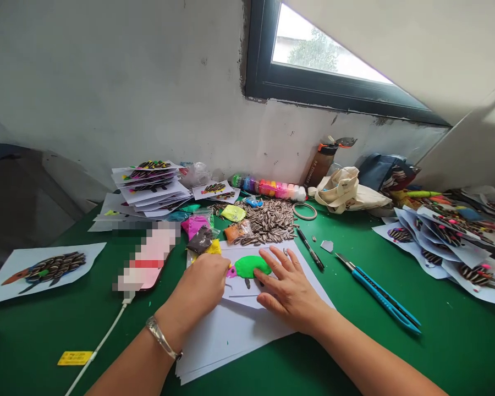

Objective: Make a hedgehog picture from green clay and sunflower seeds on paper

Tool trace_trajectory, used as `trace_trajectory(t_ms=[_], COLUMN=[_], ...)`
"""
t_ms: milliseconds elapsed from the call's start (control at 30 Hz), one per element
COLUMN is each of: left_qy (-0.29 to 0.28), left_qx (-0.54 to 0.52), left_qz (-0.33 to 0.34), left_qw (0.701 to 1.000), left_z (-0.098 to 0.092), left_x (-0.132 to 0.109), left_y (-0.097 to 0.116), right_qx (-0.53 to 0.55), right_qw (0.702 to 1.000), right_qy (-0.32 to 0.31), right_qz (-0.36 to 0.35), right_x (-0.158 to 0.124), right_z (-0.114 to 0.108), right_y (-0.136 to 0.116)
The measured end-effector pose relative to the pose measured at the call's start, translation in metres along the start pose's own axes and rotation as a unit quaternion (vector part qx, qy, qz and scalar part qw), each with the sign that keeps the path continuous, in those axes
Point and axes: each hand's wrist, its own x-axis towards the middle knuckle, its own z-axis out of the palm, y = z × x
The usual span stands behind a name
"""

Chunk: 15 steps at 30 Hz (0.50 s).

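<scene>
Between the hands, green clay (252, 267) sits on a paper sheet (241, 289); the right hand (291, 289) lies spread, pinning the sheet steady, while the left hand (202, 286) curls at the clay's edge, its grip hidden.

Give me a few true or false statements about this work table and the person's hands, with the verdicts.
The left hand wears a metal bangle. True.
The right hand grips scissors. False: it lies spread on white paper beside green modelling clay.
Striped sunflower seeds lie heaped on the green table. True.
The blue utility knife stands upright in a cup. False: it lies flat on the green table.
</scene>
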Motion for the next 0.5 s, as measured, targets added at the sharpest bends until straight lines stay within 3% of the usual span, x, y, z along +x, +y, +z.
trace_trajectory(t_ms=[133,333,500], left_qy=[0.001,0.004,0.005], left_qx=[0.003,0.001,-0.002], left_qz=[0.002,-0.004,-0.003], left_qw=[1.0,1.0,1.0], left_z=[-0.0012,-0.0017,-0.0002], left_x=[-0.0008,-0.002,-0.0014], left_y=[0.0008,0.002,0.0012], right_qx=[-0.007,-0.01,-0.033], right_qw=[1.0,1.0,0.997], right_qy=[0.023,0.011,0.009], right_qz=[0.007,0.019,0.072], right_x=[-0.0005,0.0004,0.0035], right_z=[0.0011,0.0033,0.0065], right_y=[0.0003,0.0017,0.0045])
